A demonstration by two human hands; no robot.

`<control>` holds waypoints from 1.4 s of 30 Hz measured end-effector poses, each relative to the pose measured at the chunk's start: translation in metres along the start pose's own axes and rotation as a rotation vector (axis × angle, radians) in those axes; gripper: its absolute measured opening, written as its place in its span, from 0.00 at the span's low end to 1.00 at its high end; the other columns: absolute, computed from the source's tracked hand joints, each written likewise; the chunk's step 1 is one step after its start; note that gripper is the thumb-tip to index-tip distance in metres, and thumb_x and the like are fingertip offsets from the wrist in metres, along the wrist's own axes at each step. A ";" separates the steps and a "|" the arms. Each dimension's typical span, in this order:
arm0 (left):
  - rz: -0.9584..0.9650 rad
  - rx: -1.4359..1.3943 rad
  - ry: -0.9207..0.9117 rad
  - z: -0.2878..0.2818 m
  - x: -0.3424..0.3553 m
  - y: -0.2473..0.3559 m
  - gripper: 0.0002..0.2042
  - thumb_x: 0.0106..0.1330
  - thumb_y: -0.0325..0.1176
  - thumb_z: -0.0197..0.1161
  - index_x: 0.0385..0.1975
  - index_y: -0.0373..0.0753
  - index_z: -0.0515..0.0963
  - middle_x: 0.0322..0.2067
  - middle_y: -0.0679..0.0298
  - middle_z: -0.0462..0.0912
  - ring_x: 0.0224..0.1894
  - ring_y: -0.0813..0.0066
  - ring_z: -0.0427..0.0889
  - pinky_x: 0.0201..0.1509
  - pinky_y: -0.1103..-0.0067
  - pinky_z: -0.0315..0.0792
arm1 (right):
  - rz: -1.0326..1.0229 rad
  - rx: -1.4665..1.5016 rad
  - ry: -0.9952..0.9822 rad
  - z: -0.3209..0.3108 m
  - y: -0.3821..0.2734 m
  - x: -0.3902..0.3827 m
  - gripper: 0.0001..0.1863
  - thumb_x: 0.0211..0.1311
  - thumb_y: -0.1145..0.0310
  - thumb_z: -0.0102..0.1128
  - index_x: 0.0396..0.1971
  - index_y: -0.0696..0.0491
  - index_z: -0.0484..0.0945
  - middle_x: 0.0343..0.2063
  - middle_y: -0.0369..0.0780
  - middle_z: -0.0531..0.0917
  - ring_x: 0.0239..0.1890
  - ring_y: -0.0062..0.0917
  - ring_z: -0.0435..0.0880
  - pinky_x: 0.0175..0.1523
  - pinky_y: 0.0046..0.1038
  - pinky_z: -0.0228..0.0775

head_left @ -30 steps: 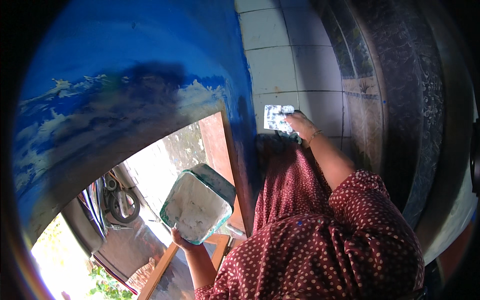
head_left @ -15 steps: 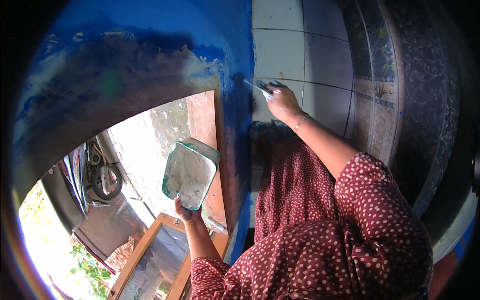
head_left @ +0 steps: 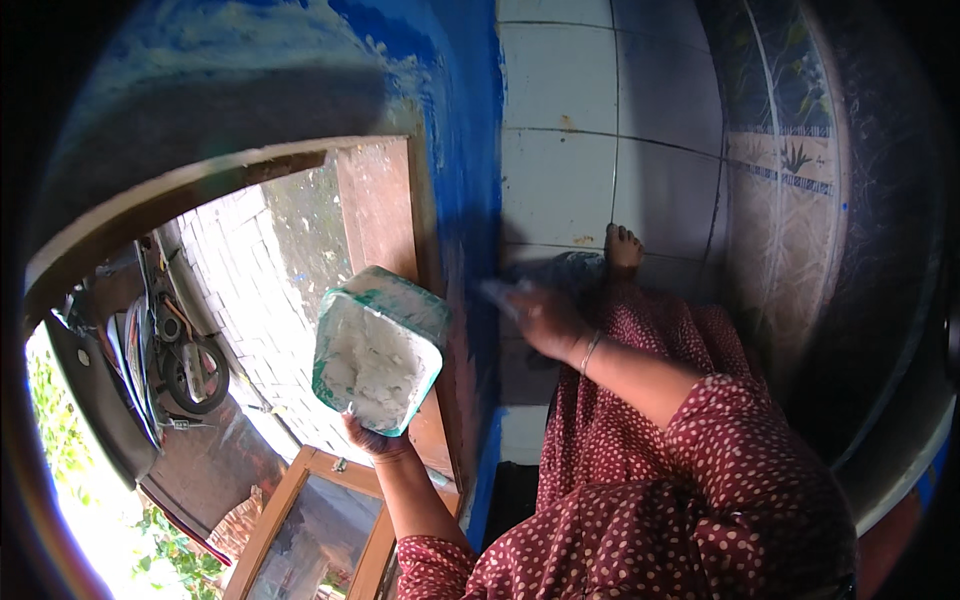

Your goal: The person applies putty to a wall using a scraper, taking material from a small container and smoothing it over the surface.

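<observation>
Okay, left hand [head_left: 378, 438] is gripping a green tub [head_left: 402, 298], right hand [head_left: 548, 322] holding a blurry tool [head_left: 497, 295] near the blue wall's [head_left: 466, 170] edge.

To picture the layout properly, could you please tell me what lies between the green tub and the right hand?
In the head view, a blue-painted wall strip lies between the green tub and the blurred right hand.
</observation>
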State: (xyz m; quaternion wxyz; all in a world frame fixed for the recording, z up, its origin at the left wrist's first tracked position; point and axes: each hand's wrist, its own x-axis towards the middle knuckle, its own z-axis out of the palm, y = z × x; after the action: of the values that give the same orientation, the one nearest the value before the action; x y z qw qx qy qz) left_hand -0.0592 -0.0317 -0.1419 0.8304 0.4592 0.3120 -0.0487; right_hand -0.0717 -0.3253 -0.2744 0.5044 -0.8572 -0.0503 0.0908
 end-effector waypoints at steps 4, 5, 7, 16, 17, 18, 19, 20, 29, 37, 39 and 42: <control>0.015 0.002 0.005 0.003 -0.006 0.007 0.40 0.51 0.47 0.62 0.62 0.33 0.56 0.58 0.49 0.64 0.58 0.49 0.67 0.59 0.54 0.65 | 0.215 -0.073 0.393 -0.034 0.013 0.080 0.20 0.55 0.71 0.55 0.50 0.48 0.76 0.38 0.49 0.80 0.42 0.44 0.78 0.49 0.38 0.71; 0.028 0.018 0.014 0.006 -0.007 0.005 0.40 0.51 0.48 0.61 0.62 0.33 0.56 0.58 0.50 0.64 0.58 0.49 0.66 0.59 0.54 0.65 | 0.248 -0.039 0.373 -0.036 0.012 0.097 0.19 0.54 0.72 0.54 0.49 0.48 0.77 0.36 0.49 0.80 0.43 0.45 0.78 0.49 0.38 0.71; 0.043 0.035 0.037 0.016 -0.011 0.006 0.40 0.49 0.47 0.63 0.62 0.34 0.57 0.58 0.50 0.65 0.58 0.50 0.67 0.60 0.54 0.63 | 0.286 0.020 0.285 -0.010 0.003 0.099 0.19 0.53 0.73 0.54 0.47 0.49 0.77 0.36 0.49 0.80 0.43 0.44 0.78 0.49 0.39 0.71; 0.045 0.139 0.022 0.029 -0.014 0.018 0.36 0.51 0.44 0.59 0.59 0.31 0.61 0.55 0.49 0.69 0.56 0.52 0.70 0.59 0.59 0.65 | 0.379 -0.171 0.042 -0.104 -0.007 -0.004 0.10 0.55 0.66 0.61 0.36 0.53 0.80 0.31 0.47 0.82 0.33 0.35 0.83 0.39 0.31 0.74; 0.020 0.152 0.029 0.037 -0.019 0.021 0.35 0.51 0.44 0.58 0.58 0.29 0.62 0.54 0.49 0.70 0.54 0.52 0.71 0.57 0.60 0.66 | 0.425 -0.026 0.079 -0.130 -0.010 -0.001 0.10 0.54 0.68 0.62 0.35 0.55 0.80 0.30 0.47 0.82 0.33 0.35 0.83 0.39 0.31 0.74; -0.008 0.165 0.033 0.045 -0.023 0.025 0.35 0.51 0.44 0.57 0.57 0.28 0.63 0.53 0.48 0.71 0.53 0.53 0.72 0.56 0.61 0.68 | 0.473 0.116 0.119 -0.156 -0.016 0.001 0.09 0.53 0.69 0.63 0.34 0.56 0.81 0.29 0.47 0.82 0.33 0.34 0.83 0.39 0.30 0.74; 0.013 0.239 0.106 0.058 -0.026 0.024 0.33 0.51 0.45 0.54 0.55 0.27 0.65 0.50 0.48 0.73 0.52 0.54 0.73 0.55 0.62 0.68 | 0.346 0.068 0.059 -0.190 -0.030 0.004 0.09 0.52 0.71 0.64 0.33 0.57 0.81 0.29 0.46 0.83 0.33 0.33 0.83 0.39 0.29 0.74; -0.027 0.261 0.065 0.066 -0.025 0.023 0.33 0.51 0.45 0.54 0.54 0.27 0.65 0.50 0.48 0.73 0.52 0.55 0.73 0.55 0.63 0.68 | 0.228 0.010 -0.002 -0.226 -0.048 0.007 0.10 0.50 0.72 0.64 0.33 0.59 0.80 0.29 0.46 0.83 0.33 0.32 0.83 0.40 0.28 0.74; -0.329 0.412 -0.183 0.143 -0.027 -0.023 0.31 0.53 0.45 0.54 0.54 0.27 0.66 0.48 0.49 0.74 0.50 0.58 0.74 0.53 0.67 0.69 | 0.041 -0.358 -0.312 -0.230 -0.146 0.004 0.09 0.51 0.75 0.56 0.33 0.58 0.80 0.31 0.45 0.82 0.32 0.32 0.84 0.39 0.31 0.75; -0.384 0.498 -0.318 0.190 -0.030 -0.056 0.28 0.54 0.43 0.55 0.52 0.30 0.68 0.46 0.53 0.76 0.46 0.62 0.77 0.50 0.71 0.71 | 0.195 -0.479 -0.114 -0.196 -0.134 -0.001 0.07 0.50 0.73 0.53 0.28 0.58 0.77 0.26 0.44 0.81 0.27 0.33 0.83 0.33 0.32 0.75; -0.277 0.548 -0.379 0.195 -0.031 -0.068 0.28 0.55 0.42 0.55 0.53 0.30 0.67 0.47 0.53 0.75 0.46 0.62 0.77 0.50 0.71 0.71 | 0.243 -0.457 -0.057 -0.182 -0.120 -0.006 0.06 0.52 0.72 0.50 0.26 0.55 0.77 0.26 0.43 0.81 0.27 0.32 0.84 0.32 0.32 0.75; -0.247 0.509 -0.391 0.208 -0.038 -0.073 0.27 0.54 0.35 0.58 0.54 0.32 0.63 0.46 0.56 0.74 0.49 0.66 0.72 0.56 0.72 0.64 | 0.253 -0.388 -0.135 -0.168 -0.119 -0.017 0.07 0.52 0.72 0.51 0.23 0.55 0.78 0.25 0.44 0.82 0.29 0.31 0.84 0.34 0.30 0.75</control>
State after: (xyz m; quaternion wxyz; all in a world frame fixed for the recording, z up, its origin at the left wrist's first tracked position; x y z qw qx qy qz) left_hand -0.0181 -0.2460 -0.0945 0.7211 0.5924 0.1778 -0.3122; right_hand -0.0527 -0.4147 -0.0892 0.3103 -0.9295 0.0073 0.1992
